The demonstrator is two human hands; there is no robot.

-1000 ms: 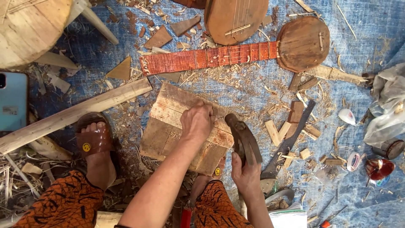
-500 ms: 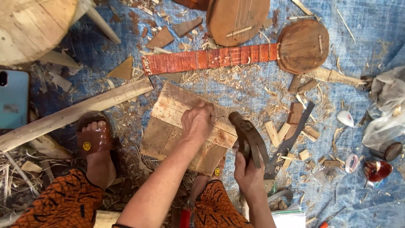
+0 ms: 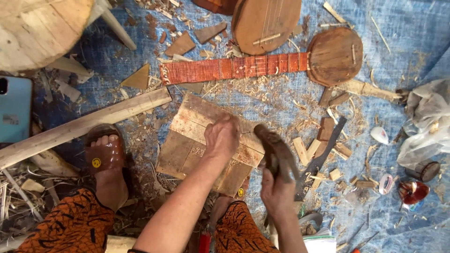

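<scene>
Head view: left hand (image 3: 221,139) presses wooden board (image 3: 206,140); right hand (image 3: 277,189) grips hammer (image 3: 276,149).

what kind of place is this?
Probably an informal floor-level woodworking spot for stringed instruments: wood shavings cover a blue tarp, an unfinished instrument with fretted neck lies there, offcuts nearby.

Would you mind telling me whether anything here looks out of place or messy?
Wood shavings and offcuts litter the blue tarp around the wooden board, and a light blue phone lies among the debris at the left edge.
</scene>
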